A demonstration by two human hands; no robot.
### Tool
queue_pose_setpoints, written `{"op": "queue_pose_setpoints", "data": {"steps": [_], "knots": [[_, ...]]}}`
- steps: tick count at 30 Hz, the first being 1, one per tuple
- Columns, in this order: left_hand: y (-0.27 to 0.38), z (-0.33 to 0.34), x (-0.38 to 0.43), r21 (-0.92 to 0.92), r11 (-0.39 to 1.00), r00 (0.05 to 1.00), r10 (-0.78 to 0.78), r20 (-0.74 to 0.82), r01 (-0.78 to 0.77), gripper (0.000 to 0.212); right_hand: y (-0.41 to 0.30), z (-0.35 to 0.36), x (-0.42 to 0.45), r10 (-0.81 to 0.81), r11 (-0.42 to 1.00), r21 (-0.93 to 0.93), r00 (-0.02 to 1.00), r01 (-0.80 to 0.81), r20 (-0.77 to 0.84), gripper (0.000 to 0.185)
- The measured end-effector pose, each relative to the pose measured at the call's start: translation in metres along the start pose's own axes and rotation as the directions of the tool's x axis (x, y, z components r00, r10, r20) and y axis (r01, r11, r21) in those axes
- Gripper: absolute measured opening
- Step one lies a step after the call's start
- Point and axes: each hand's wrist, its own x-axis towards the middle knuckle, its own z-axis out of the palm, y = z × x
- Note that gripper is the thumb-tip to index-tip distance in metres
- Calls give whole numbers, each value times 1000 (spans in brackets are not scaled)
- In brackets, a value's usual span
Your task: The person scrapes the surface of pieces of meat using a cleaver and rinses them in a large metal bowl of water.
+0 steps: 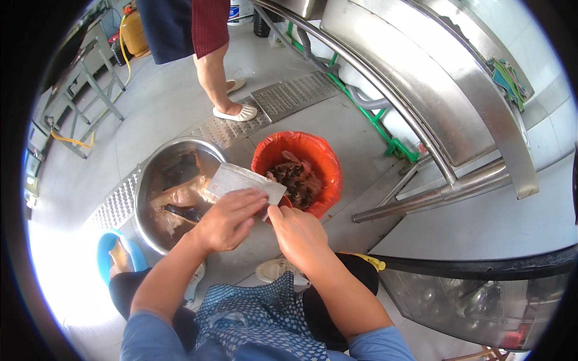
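My right hand [299, 232] grips a metal cleaver [248, 178] by its handle end, which the fist mostly hides. The broad blade has a small hole near its far left corner. My left hand [230, 219] lies slightly blurred against the blade, fingers straight and thumb apart. Below and left of the blade stands a round steel basin [143, 232] of murky water. Pale and dark pieces of what looks like meat [183, 192] soak in it. At the right, a bin lined with a red plastic bag [332, 180] holds pinkish and dark scraps [298, 180].
A light-blue basin [103, 259] with a pale piece inside sits by my left knee. Another person's leg and white shoe [237, 113] are ahead, on the floor's metal drain grating [293, 97]. A stainless steel counter [406, 81] with tubular legs runs along the right.
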Motion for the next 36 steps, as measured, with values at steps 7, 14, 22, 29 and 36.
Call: {"op": "queue_pose_setpoints", "data": {"steps": [7,14,22,29,36], "knots": [[-27,7,30,-48,997,984,70,162,-63,45,0,-3,-10,-2,999,53,999,5,-46,10],[-19,0,55,33,999,993,0,121,-4,47,12,-2,-13,17,1000,-20,997,-18,-73,14],[-36,23,62,-120,987,949,139,281,-109,43,6,-3,-13,19,999,41,997,-16,-69,10],[-34,-11,65,137,976,982,-155,-104,168,45,11,-8,-15,48,999,-21,999,-49,-11,15],[-18,11,22,-3,998,988,-63,141,64,45,9,-13,-12,85,995,55,996,-84,-17,14]]}}
